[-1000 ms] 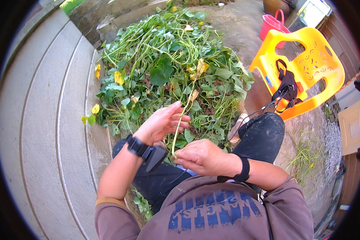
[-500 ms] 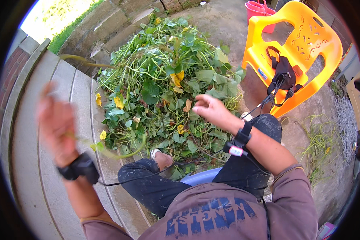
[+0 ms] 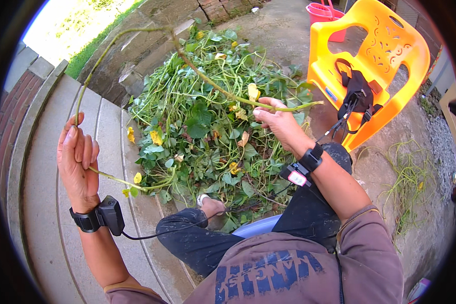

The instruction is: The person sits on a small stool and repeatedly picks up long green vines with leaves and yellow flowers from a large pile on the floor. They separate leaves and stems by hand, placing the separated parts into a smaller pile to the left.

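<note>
A long, mostly bare green vine (image 3: 206, 77) arcs high between my two hands. On the left, my left hand (image 3: 79, 161) is closed, pinching it between thumb and fingers; the vine's lower part trails from under this hand toward the pile, with a yellow leaf and a green one on it. My right hand (image 3: 282, 125) is closed on the same vine near its other end, which sticks out to the right past the fingers. Below and between the hands lies a big heap of leafy vines (image 3: 202, 121), green with some yellow and brown leaves.
Concrete steps (image 3: 76, 218) run along the left. At the upper right stands an orange plastic chair (image 3: 390, 55) holding a black bag (image 3: 358, 93), with a pink bucket (image 3: 324, 12) behind it. A small bunch of thin stems (image 3: 408, 177) lies on the ground at the right. Cables run from my wrist straps.
My right hand has moved slightly right and up, and now grips the vine. The vine has been lifted into a high arc. My left hand, blurred before, is now steady.
</note>
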